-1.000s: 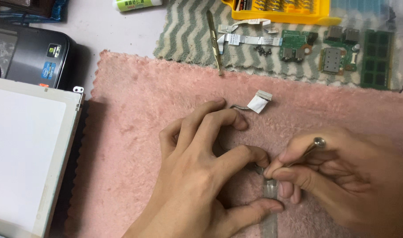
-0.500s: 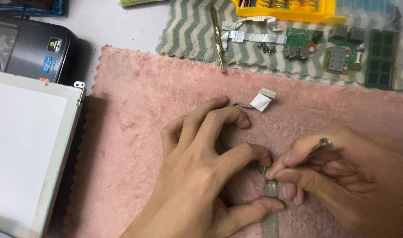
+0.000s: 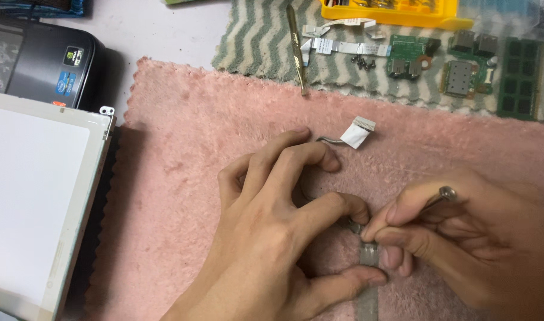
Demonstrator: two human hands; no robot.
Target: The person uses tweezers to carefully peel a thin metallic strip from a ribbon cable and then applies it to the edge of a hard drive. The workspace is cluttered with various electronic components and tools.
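Pink fleecy towel (image 3: 183, 178) covers most of the pale surface (image 3: 165, 30); all work takes place on it. At far left, white display panel (image 3: 37, 202) lying flat, one corner bracket showing. Above it, dark laptop base (image 3: 46, 62) with small stickers. Along top edge, grey zigzag cloth (image 3: 254, 35) carrying a yellow parts tray (image 3: 397, 13), green circuit boards (image 3: 462, 71), flat white ribbon cables (image 3: 337, 44), a few loose screws and slim metal tweezers (image 3: 296, 50).

Left hand (image 3: 272, 238) rests on the towel, fingers curled, index tip and thumb pressing either side of a narrow grey metal strip (image 3: 369, 279) that runs down toward the bottom edge. Right hand (image 3: 456, 238) closed narrow around a thin metal tool (image 3: 444, 195), its round end showing above the knuckles, tip hidden at the strip's upper end, just beside the left index finger.

Near the left fingertips but apart from them, a small white connector on a short grey cable (image 3: 354, 134).
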